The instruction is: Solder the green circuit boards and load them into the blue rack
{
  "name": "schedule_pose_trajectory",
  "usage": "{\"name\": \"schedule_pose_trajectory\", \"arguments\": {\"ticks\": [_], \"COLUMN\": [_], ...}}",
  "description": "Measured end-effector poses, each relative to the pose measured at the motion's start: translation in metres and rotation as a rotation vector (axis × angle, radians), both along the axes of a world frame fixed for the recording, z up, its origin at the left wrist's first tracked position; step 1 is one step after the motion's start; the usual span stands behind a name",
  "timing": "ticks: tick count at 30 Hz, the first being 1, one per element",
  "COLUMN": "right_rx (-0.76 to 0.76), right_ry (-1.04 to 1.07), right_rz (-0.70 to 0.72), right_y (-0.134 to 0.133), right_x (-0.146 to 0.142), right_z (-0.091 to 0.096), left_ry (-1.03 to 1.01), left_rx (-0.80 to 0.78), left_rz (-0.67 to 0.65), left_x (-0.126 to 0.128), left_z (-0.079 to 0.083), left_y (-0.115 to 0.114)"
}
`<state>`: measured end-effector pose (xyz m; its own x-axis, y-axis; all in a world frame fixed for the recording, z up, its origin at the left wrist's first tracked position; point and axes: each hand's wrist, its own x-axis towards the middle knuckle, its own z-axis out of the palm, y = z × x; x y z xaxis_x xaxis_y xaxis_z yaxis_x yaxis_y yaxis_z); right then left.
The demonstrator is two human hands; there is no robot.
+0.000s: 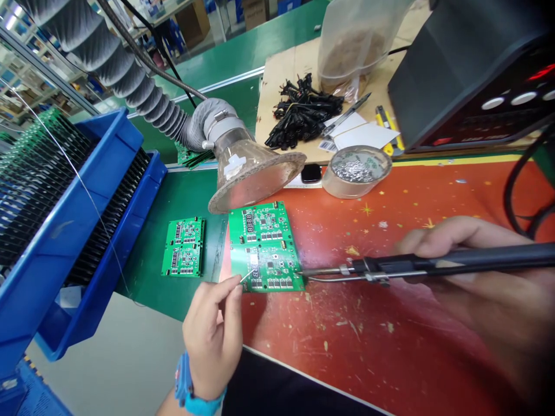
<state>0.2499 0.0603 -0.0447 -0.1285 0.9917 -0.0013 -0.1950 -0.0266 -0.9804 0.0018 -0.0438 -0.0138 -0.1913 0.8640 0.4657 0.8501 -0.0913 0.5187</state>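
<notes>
A green circuit board lies on the red mat in front of me. My left hand is closed in a pinch on a thin solder wire whose end touches the board's lower left part. My right hand is wrapped round a black soldering iron. Its metal tip points left and meets the board's lower right edge. A second, smaller green board lies on the green surface to the left.
A clear fume-extractor funnel on a grey ribbed hose hangs just behind the board. Blue bins with racked boards stand at left. Behind are a tape roll, black connectors, a plastic bag and the black soldering station.
</notes>
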Motion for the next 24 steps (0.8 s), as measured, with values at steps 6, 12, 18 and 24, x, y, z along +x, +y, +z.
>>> {"name": "schedule_pose_trajectory", "arguments": {"ticks": [6, 12, 18, 24], "right_rx": [0.006, 0.017, 0.076, 0.090], "right_ry": [0.006, -0.036, -0.056, -0.078], "right_rz": [0.003, -0.011, 0.019, 0.019], "right_y": [0.001, 0.001, 0.000, -0.002], "right_x": [0.004, 0.003, 0.003, 0.002], "right_z": [0.000, -0.001, -0.006, -0.002], "left_ry": [0.100, 0.119, 0.097, 0.064], "left_rx": [-0.097, -0.099, -0.094, -0.110], "left_rz": [-0.243, -0.276, -0.228, -0.257], "left_x": [0.005, 0.010, 0.010, 0.012], "left_z": [-0.005, -0.009, -0.008, -0.009], "left_y": [-0.001, 0.002, 0.002, 0.000]}}
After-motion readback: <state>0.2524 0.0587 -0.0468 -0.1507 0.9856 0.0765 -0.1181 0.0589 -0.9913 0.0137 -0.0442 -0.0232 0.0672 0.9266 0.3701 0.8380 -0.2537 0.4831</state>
